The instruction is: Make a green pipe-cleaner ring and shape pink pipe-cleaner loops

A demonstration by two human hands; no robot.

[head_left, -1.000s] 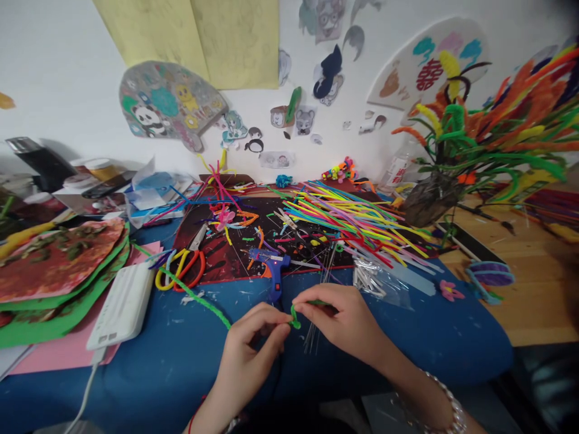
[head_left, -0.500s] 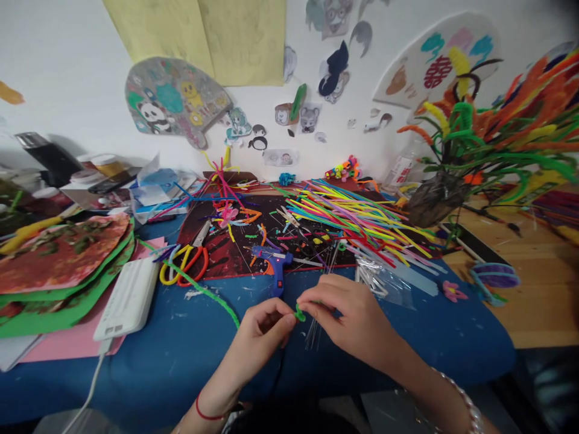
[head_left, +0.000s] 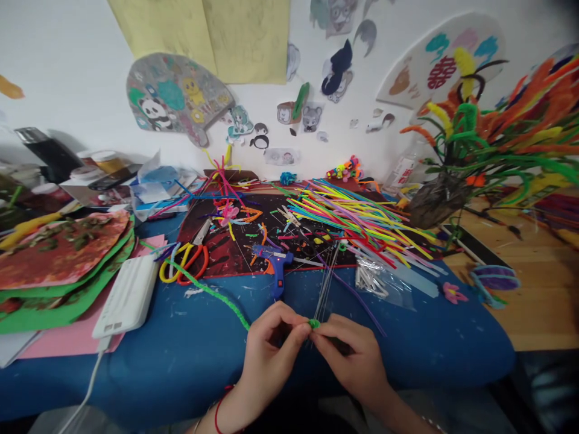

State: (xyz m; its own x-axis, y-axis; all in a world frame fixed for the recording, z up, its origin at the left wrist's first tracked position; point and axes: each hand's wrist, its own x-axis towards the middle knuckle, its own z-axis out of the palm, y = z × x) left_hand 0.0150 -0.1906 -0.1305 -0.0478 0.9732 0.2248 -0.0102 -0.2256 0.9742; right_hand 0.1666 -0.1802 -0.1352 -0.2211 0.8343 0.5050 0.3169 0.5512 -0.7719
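A green pipe cleaner (head_left: 217, 294) runs from beside the scissors (head_left: 192, 256) across the blue table to my left hand (head_left: 274, 349). Its small curled end shows between the fingertips of both hands, near the table's front edge. My left hand pinches it from one side, and my right hand (head_left: 355, 355) pinches it from the other, thumb against forefinger. Thin wires (head_left: 326, 283) lie just behind the fingertips; I cannot tell whether they touch. A blue glue gun (head_left: 277, 265) rests beyond my left hand.
Many coloured pipe cleaners (head_left: 357, 217) are piled on a dark red mat (head_left: 221, 256). A white power bank (head_left: 126, 295) with a cable lies at left, near leaf-covered green and red craft sheets (head_left: 67, 250). At right are a vase (head_left: 436, 202), a phone (head_left: 474, 246) and a pink flower (head_left: 453, 293).
Both hands have moved slightly lower and to the right hand's side come closer together around the green curl. A purple pipe cleaner, earlier covered by my right hand, now shows.
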